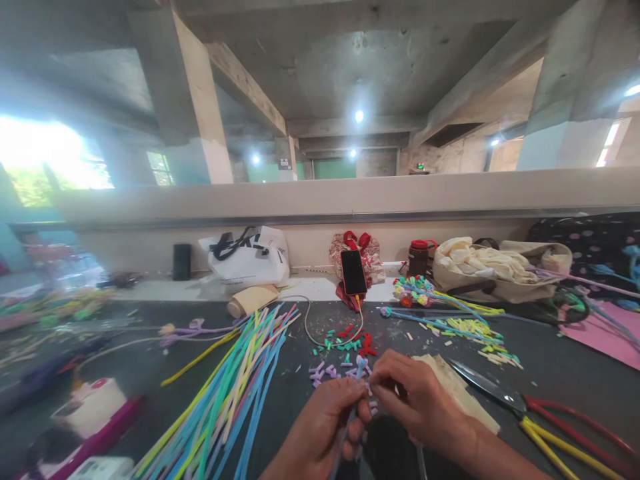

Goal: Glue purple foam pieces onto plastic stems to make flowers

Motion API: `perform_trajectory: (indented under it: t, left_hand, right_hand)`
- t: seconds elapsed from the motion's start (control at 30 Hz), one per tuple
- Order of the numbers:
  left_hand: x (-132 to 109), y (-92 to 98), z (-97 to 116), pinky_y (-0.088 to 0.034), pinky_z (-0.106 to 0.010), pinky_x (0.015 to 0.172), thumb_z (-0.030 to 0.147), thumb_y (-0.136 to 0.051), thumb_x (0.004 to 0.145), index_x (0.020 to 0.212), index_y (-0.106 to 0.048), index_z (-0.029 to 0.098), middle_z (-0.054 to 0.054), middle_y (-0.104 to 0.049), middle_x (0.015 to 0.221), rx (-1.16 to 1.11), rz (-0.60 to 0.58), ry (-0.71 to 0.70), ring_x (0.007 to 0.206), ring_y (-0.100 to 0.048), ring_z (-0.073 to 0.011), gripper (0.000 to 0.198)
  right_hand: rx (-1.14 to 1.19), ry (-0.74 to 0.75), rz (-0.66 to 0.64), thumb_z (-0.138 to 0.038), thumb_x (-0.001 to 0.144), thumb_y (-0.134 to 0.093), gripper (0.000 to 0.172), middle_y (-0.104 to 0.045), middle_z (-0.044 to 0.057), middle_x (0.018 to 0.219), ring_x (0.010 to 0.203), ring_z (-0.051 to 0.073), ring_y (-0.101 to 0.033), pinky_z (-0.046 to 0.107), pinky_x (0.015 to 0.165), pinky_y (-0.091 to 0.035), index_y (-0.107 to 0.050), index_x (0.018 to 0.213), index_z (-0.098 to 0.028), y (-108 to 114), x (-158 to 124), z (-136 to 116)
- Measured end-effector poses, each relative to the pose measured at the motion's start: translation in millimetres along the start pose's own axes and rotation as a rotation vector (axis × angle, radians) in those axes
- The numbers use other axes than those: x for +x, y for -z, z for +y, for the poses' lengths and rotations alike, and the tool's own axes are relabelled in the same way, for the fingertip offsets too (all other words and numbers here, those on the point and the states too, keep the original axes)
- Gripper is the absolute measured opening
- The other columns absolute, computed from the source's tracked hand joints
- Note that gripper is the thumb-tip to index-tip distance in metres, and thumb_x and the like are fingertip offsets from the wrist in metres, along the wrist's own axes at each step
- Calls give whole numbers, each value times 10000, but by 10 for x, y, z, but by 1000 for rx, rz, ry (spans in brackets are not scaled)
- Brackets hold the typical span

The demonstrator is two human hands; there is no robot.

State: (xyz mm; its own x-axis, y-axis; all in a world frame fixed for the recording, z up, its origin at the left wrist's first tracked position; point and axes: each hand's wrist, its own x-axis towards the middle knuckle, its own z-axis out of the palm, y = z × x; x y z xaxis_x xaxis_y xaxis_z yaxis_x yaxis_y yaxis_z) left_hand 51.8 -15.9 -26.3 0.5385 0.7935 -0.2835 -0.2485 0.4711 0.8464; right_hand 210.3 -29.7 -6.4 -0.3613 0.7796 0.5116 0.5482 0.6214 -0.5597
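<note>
My left hand [327,427] and my right hand [417,400] meet low in the middle over a dark table [550,363], both pinched shut. Between them they hold a thin blue-grey stick [359,368] that runs down through the left fingers. Small lilac cut pieces [325,371] lie just beyond my fingers, with red and green ones [350,337] farther out. A fan of long coloured sticks [235,387] spreads to the left of my left hand.
Scissors with red and yellow handles [540,410] lie to the right, beside a beige cloth [457,393]. A phone [353,272] on a cable leans at the back, near a white bag [247,260], a red-lidded jar [419,257] and finished coloured stems [440,303].
</note>
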Motion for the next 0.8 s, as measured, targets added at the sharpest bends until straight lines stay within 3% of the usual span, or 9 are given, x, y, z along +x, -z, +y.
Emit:
perform_trajectory:
  t: [0.13,0.33,0.43,0.6,0.8]
  left_hand:
    - [-22,-34,32,-208,-129,241,371,-577,667,658,-548,127,32,-556,443,134,84,-107,248,-392,-36,247]
    - [-62,-54,59,-170,-134,234,373,-512,685,689,-568,130,34,-548,388,300,117,-49,217,-386,-46,249]
    - [-76,-72,34,-143,-146,234,332,-474,696,676,-593,135,52,-512,342,406,131,-26,193,-328,-40,230]
    - [-87,-104,17,-125,-170,274,291,-499,685,569,-609,131,73,-425,264,651,268,-51,188,-243,-32,226]
    - [-35,-63,7,-170,-183,348,219,-501,645,471,-580,141,64,-399,282,814,281,-107,280,-341,-65,206]
  right_hand:
    - [83,-155,-1,-141,745,-508,108,-547,-28,621,561,98,-495,180,511,-365,-581,673,-174,124,41,54]
    - [222,-248,-81,-153,740,-499,111,-499,-46,557,481,83,-458,177,463,-356,-578,665,-172,299,99,213]
    - [204,-247,-132,-139,729,-508,107,-505,-49,560,499,82,-456,168,461,-346,-585,663,-175,308,98,206]
    - [135,-221,-171,-142,729,-521,110,-542,-40,598,559,94,-484,179,508,-351,-602,664,-177,306,96,147]
    - [-61,-94,-235,-136,734,-532,104,-564,-27,667,585,94,-515,180,540,-359,-612,681,-176,302,83,88]
